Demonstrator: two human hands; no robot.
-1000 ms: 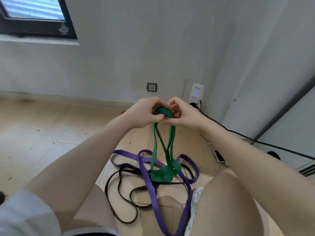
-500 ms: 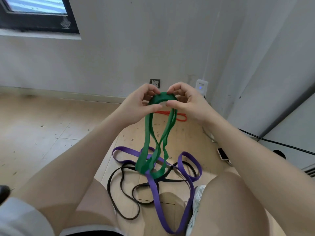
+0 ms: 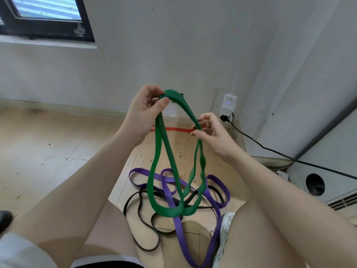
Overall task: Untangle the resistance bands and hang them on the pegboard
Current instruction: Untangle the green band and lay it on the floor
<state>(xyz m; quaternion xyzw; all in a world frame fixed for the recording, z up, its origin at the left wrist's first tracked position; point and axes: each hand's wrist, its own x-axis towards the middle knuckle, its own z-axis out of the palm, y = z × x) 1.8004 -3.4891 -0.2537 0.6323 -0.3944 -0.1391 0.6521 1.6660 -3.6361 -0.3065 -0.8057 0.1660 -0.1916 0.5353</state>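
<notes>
A green resistance band (image 3: 160, 151) hangs in long loops between my hands, its lower folds near the floor. My left hand (image 3: 144, 111) pinches its top end, raised in front of the wall. Lower and to the right, my right hand (image 3: 209, 132) pinches one strand of the same band. On the floor under it a purple band (image 3: 178, 227) lies coiled and crossed with a thin black band (image 3: 143, 221). A red band (image 3: 173, 129) lies farther off by the wall, partly hidden behind my hands. No pegboard is in view.
A white plug adapter (image 3: 229, 106) sits in the wall socket with a black cable (image 3: 280, 153) running right across a grey unit (image 3: 316, 182). My knees and a white shoe (image 3: 225, 227) frame the bands. A dark window (image 3: 46, 18) is at upper left.
My hands have lifted and moved apart, the left higher and the right lower. The green band's loops have opened and drawn up off the purple band.
</notes>
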